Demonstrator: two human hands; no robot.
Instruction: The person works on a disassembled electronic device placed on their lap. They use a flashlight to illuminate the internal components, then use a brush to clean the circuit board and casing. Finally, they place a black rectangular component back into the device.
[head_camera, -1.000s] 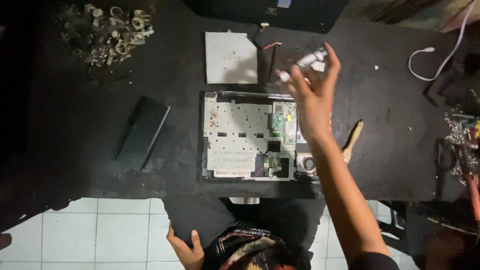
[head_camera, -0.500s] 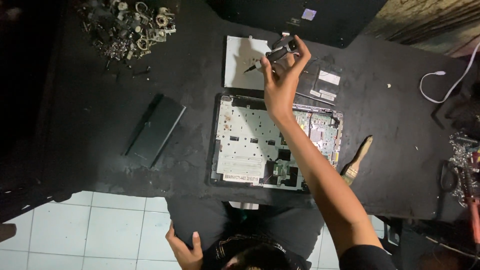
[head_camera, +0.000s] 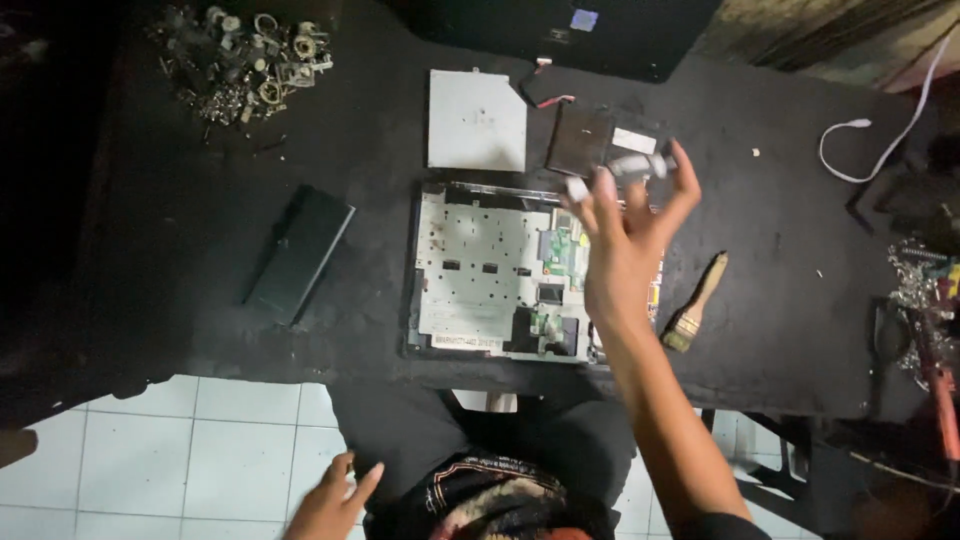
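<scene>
Nearest the wearer, below the table's near edge: left hand (head_camera: 330, 495), fingers spread and holding nothing, resting by the dark lap over white floor tiles (head_camera: 200, 450); at the near edge, middle: opened laptop chassis with a silver-grey inner plate and small green circuit boards (head_camera: 480, 270), lying flat on the black table (head_camera: 780, 330); raised above the chassis's right end: right hand (head_camera: 625, 235), fingers fanned wide, pinching a small grey metal part (head_camera: 635, 165) at the fingertips, blurred, its kind not clear; just right of the chassis: wooden-handled paintbrush (head_camera: 697, 303), lying diagonally; toward the left edge: flat black rectangular pack (head_camera: 298, 255); behind the chassis: grey square metal cover plate (head_camera: 477, 120) and dark square drive (head_camera: 580, 138), side by side; far left corner: heap of loose metal screws and rings (head_camera: 240, 60); far right: white cable (head_camera: 870, 150). Risk, as judged: the light fingertip hold could let the grey part drop onto the exposed boards; the forearm could knock the brush.
</scene>
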